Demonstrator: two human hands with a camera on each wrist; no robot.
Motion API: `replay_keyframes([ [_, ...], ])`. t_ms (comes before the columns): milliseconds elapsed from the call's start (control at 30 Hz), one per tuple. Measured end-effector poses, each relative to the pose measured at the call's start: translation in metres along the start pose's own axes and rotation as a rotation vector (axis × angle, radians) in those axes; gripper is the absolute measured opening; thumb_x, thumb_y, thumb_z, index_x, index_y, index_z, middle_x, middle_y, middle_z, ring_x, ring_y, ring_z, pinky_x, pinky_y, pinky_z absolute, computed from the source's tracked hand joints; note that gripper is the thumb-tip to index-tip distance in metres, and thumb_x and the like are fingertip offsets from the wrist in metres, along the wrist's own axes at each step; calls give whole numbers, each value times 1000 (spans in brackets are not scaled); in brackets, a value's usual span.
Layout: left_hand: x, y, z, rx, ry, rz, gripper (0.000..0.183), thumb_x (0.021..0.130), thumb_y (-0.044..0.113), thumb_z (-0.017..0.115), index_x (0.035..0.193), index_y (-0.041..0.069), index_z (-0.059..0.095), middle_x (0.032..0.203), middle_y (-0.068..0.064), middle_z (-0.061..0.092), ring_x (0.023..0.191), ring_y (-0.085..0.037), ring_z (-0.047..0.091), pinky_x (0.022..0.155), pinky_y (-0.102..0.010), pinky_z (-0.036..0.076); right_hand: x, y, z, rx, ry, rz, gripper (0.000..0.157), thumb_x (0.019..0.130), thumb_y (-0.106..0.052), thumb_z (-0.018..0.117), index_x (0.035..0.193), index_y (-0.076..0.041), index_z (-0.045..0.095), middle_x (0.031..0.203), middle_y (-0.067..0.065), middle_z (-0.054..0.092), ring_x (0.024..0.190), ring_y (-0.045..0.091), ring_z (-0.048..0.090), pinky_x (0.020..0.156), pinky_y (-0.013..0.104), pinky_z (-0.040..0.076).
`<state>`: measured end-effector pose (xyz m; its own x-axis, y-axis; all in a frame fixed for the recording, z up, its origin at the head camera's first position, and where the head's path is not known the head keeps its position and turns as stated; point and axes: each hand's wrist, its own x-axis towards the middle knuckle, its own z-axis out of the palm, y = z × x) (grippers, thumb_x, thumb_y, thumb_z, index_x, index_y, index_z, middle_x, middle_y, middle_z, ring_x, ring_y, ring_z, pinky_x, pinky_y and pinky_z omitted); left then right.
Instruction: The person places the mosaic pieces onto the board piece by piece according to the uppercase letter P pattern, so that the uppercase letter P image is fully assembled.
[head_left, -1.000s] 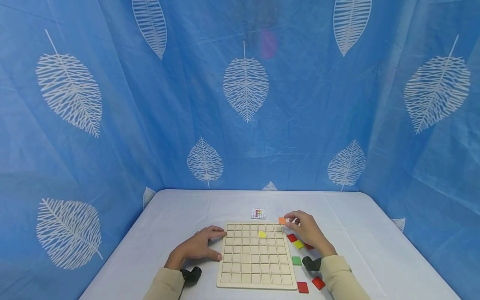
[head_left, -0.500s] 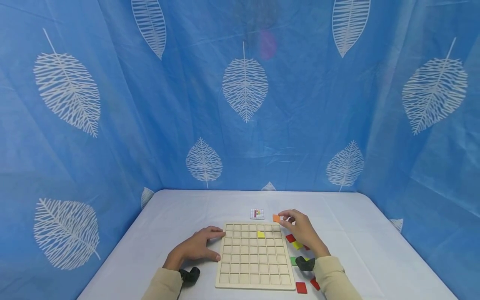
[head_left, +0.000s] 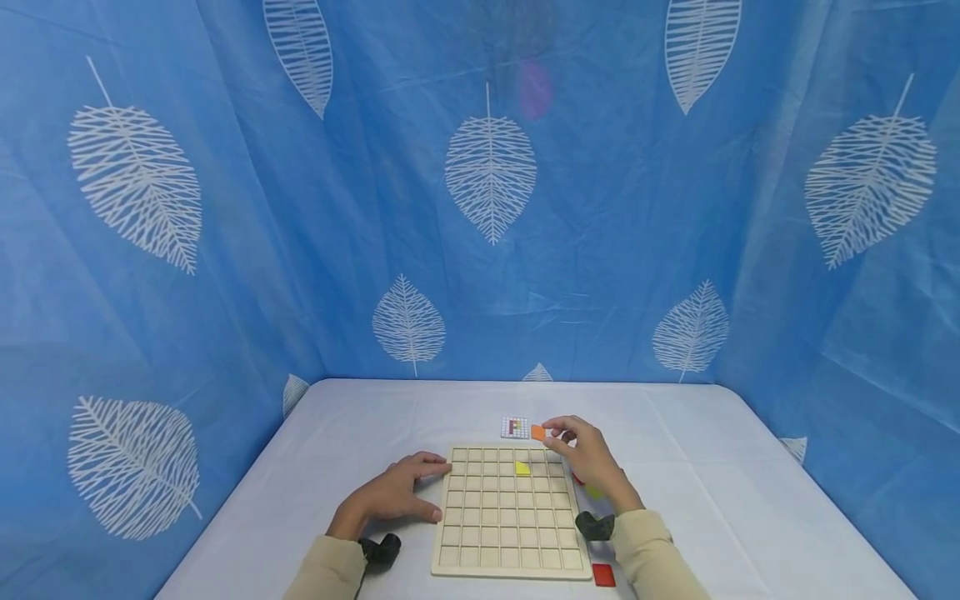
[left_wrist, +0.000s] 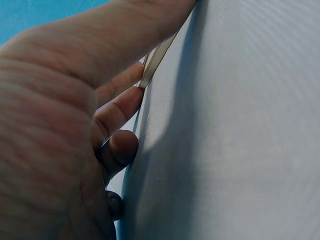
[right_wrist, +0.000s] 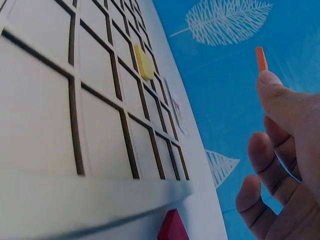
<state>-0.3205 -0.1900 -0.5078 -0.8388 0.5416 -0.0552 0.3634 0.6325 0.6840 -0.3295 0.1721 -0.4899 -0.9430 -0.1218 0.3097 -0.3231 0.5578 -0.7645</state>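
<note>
My right hand (head_left: pixel 588 457) pinches a flat orange square tile (head_left: pixel 537 432) between thumb and fingertips, just beyond the far right corner of a wooden grid board (head_left: pixel 490 499). In the right wrist view the tile (right_wrist: pixel 261 59) is held edge-on above the level of the board, and the other fingers curl loosely. One yellow tile (head_left: pixel 522 468) lies in the grid's upper part; the right wrist view shows it tilted in its cell. At the board's left edge rests my left hand (head_left: pixel 393 490), thumb and fingers spread. Its fingertips touch the board's side in the left wrist view.
A small printed card with a coloured grid (head_left: pixel 514 427) lies behind the board, close to the orange tile. Right of the board are a red tile (head_left: pixel 603 575) and a yellow tile (head_left: pixel 592 491) partly covered by the right arm. A blue leaf-patterned curtain (head_left: pixel 600 250) surrounds the white table.
My right hand has moved left with the orange tile, from the board's far right corner toward the printed card. Its forearm now covers more loose tiles. My left hand stays in place.
</note>
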Motion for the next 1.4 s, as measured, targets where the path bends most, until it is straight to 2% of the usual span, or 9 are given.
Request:
replay_keyframes([
  [200, 0, 0, -1, -6, -1, 2, 85, 73, 39, 89, 148, 20, 52, 150, -9, 46, 143, -39, 39, 115, -65, 30, 0, -1, 8, 28, -12, 0, 22, 94, -23, 71, 116, -24, 71, 100, -4, 62, 89, 11, 57, 71, 26, 49],
  [533, 0, 0, 0, -16, 1, -14, 84, 72, 38, 89, 147, 22, 54, 150, -9, 46, 143, -39, 39, 116, -64, 29, 0, -12, 19, 53, -41, 19, 22, 94, -21, 71, 116, -22, 71, 98, -3, 62, 88, 11, 58, 70, 24, 50],
  [667, 0, -1, 1, -13, 3, -15, 84, 72, 39, 89, 146, 22, 54, 150, -8, 46, 143, -39, 39, 116, -65, 29, 0, -12, 24, 50, -58, 6, 21, 95, -23, 70, 116, -21, 71, 97, -3, 62, 87, 12, 58, 69, 25, 50],
  [867, 1, -1, 0, 2, 7, -12, 85, 72, 42, 89, 147, 22, 54, 149, -8, 47, 143, -39, 39, 115, -66, 30, 1, -12, 30, 44, -70, 34, 20, 95, -23, 70, 115, -23, 71, 98, -4, 63, 84, 11, 56, 70, 26, 49],
  [1133, 1, 0, -1, 9, 4, -8, 85, 72, 43, 89, 147, 22, 53, 150, -8, 47, 143, -38, 39, 115, -65, 31, 0, -14, 37, 43, -98, 29, 21, 94, -23, 71, 114, -20, 72, 80, -1, 51, 70, 11, 45, 65, 26, 40],
  [1400, 0, -2, 0, 16, 11, -12, 85, 72, 44, 88, 147, 24, 53, 150, -7, 47, 143, -38, 39, 115, -66, 30, 0, -10, 43, 21, -128, 28, 19, 94, -25, 71, 113, -21, 72, 77, -1, 47, 68, 10, 42, 62, 26, 38],
])
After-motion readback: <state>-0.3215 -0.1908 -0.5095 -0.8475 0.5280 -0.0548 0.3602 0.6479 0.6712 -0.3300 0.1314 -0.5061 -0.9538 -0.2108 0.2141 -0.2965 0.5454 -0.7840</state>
